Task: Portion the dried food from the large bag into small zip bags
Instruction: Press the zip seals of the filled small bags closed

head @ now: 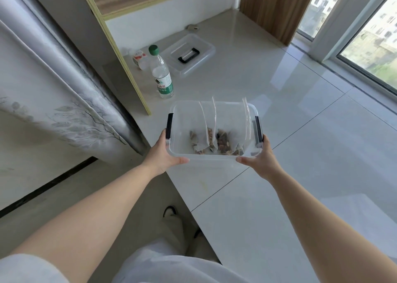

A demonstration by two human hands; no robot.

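Two hands, my left hand [163,153] and right hand [261,158], hold a clear box [182,119] by its near corners, fingers curled under it. Several filled zip bags [223,140] stand inside. Portioning looks nearly done; no large bag visible.

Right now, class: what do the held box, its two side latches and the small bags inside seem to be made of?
Box: clear, glossy hard plastic, apparently; the contents show through its walls.
Side latches: opaque black, probably plastic.
Small bags: thin clear plastic film, creased and standing up, dried food visible through it.
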